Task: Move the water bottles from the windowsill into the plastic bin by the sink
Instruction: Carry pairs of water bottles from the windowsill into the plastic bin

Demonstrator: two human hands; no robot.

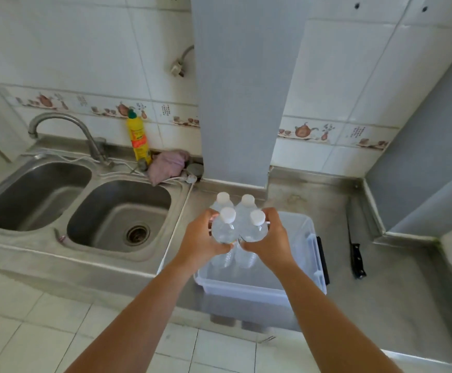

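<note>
Two bare forearms reached forward from the bottom of the view. The left hand (202, 238) and the right hand (269, 239) pressed in from either side on a cluster of four clear bottles (237, 230) with white caps, fingers curled and clamped on the outer bottles, thumbs toward the camera. The bottles stood upright, packed touching one another, two nearer and two farther. They were held over the open bin (311, 254), a translucent tub on the steel counter (394, 292) just right of the sink (117, 219); whether their bases touched the bin floor could not be told. A black-handled knife (355, 254) lay on the counter right of the bin, apart from it. The sink had two basins, the right one with a drain. Behind it stood a curved tap (66, 130), a yellow bottle (138, 141) with a green cap, and a crumpled pink cloth (167, 165) beside it against the tiled wall.
</note>
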